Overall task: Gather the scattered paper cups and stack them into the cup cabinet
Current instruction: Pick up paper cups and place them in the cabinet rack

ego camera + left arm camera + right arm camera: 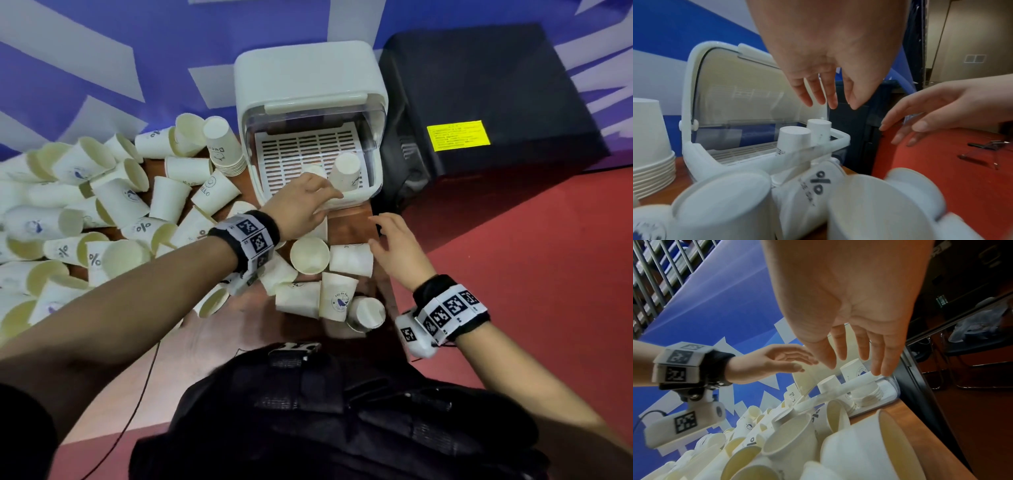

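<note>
Both our hands are hanging loose and holding nothing right now. We're reaching the left hand (301,205) over the front rim of the cabinet (308,78), fingers (813,92) straight and a bit spread, hovering just above the two upside-down stacks (797,138) sitting in its front right corner on the slotted tray (301,150). We're keeping the right hand (397,243) flat and open too, hovering over the table edge just right of the nearest cups. The cabinet's clear lid (740,91) is flipped up. Loose cups (102,212) are lying all over the wooden table (239,329) to the left, mostly on their sides, with one tall stack (224,147) standing upside down right beside the cabinet. A few more cups (337,298) are lying between our wrists. A black box (479,102) is sitting just right of the cabinet.
</note>
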Motion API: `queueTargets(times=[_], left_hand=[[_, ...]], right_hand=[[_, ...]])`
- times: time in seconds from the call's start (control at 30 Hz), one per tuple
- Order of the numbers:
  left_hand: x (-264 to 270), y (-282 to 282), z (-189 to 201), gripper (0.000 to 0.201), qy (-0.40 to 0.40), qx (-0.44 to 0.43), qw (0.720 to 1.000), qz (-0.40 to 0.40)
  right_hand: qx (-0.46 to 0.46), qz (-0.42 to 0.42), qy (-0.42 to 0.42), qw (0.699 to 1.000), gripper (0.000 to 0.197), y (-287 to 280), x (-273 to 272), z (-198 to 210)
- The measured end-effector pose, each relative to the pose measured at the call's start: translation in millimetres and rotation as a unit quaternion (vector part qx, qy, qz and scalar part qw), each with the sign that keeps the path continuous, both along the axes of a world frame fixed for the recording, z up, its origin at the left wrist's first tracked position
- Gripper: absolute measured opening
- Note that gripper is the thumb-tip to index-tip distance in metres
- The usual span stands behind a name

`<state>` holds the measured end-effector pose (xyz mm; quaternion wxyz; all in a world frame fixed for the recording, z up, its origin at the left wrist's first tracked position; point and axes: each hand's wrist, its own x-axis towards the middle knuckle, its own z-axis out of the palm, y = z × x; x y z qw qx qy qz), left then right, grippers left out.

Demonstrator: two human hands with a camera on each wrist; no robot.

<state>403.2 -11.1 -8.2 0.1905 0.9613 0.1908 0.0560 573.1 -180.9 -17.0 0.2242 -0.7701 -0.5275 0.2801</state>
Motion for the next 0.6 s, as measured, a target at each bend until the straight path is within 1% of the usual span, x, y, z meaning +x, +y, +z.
queueTargets(times=[0.07, 0.13, 0.2, 0.23, 0.33, 0.43, 0.47, 0.6], left_hand=[[-6.3, -19.1, 3.9, 0.039, 0.012, -0.003, 1.000, -0.016], [-11.6, -37.9, 3.8, 0.037, 0.024, 0.002, 0.998, -0.050], [-17.2, -56.5, -0.3, 0.034, 0.057, 0.009, 0.995, -0.082], [-20.0, -65.4, -3.4, 0.033, 0.069, 0.019, 0.993, -0.098], [-26.1, -89.6, -14.3, 0.032, 0.059, 0.055, 0.981, -0.175], [-28.1, -107.0, -28.8, 0.040, 0.071, 0.114, 0.961, -0.242], [-27.0, -110.9, -31.0, 0.042, 0.087, 0.132, 0.955, -0.250], [-23.4, -117.9, -40.4, 0.059, 0.219, 0.148, 0.935, -0.235]], right_hand=[[-0.019, 0.001, 0.003, 1.000, 0.041, -9.7, -5.6, -1.1], [-0.042, 0.006, 0.001, 0.999, 0.040, -21.1, -10.2, -3.4], [-0.057, 0.008, -0.006, 0.998, 0.040, -34.9, -14.1, -7.3], [-0.059, 0.008, -0.009, 0.998, 0.040, -42.3, -15.9, -9.6], [-0.069, 0.011, 0.004, 0.998, 0.042, -62.7, -21.8, -15.3], [-0.118, 0.028, 0.023, 0.992, 0.048, -76.4, -31.9, -19.6], [-0.137, 0.033, 0.026, 0.990, 0.050, -79.2, -35.7, -21.6], [-0.177, 0.034, 0.035, 0.983, 0.053, -89.8, -46.6, -30.4]])
